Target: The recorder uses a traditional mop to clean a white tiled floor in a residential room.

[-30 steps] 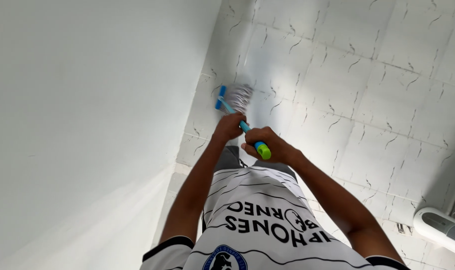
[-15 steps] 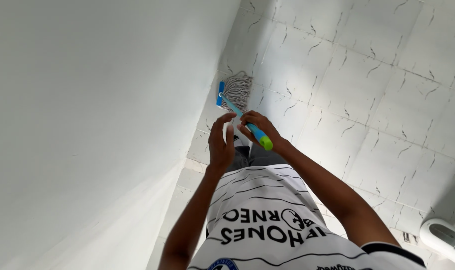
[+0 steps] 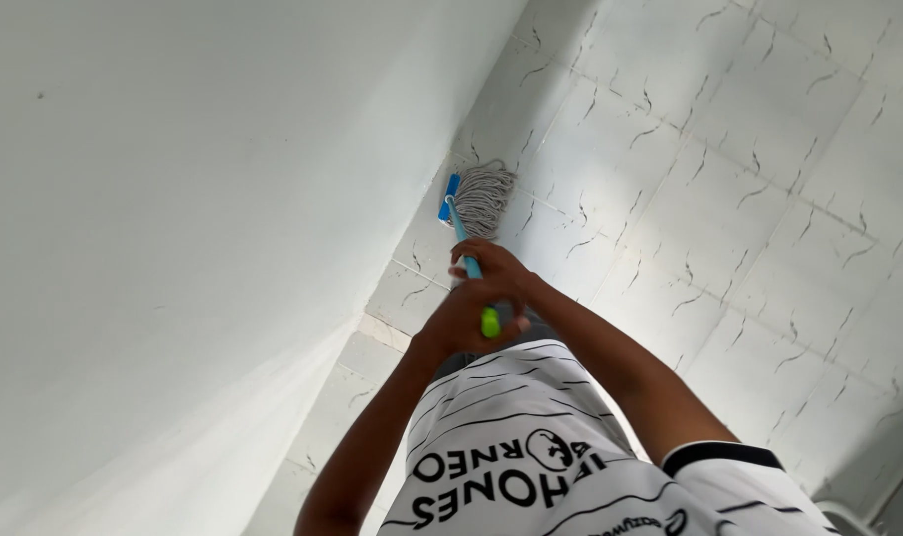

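Note:
A mop with a grey string head (image 3: pixel 485 196) and a blue clamp (image 3: pixel 449 199) rests on the white tiled floor, right at the foot of the wall. Its blue handle (image 3: pixel 466 254) runs back toward me and ends in a green cap (image 3: pixel 490 323). My left hand (image 3: pixel 458 320) is wrapped around the handle just beside the green cap. My right hand (image 3: pixel 495 268) grips the handle a little further down, closer to the mop head. Both arms reach out over my white striped shirt (image 3: pixel 511 447).
A plain white wall (image 3: pixel 193 199) fills the left side and meets the floor along a tiled skirting (image 3: pixel 372 337). White floor tiles with dark veins (image 3: pixel 729 169) spread to the right. The edge of a pale object shows at the bottom right corner (image 3: pixel 848 516).
My left hand, off the handle and open half a second ago, now grips it by the green cap. The handle has swung more upright in view, and the mop head sits against the wall.

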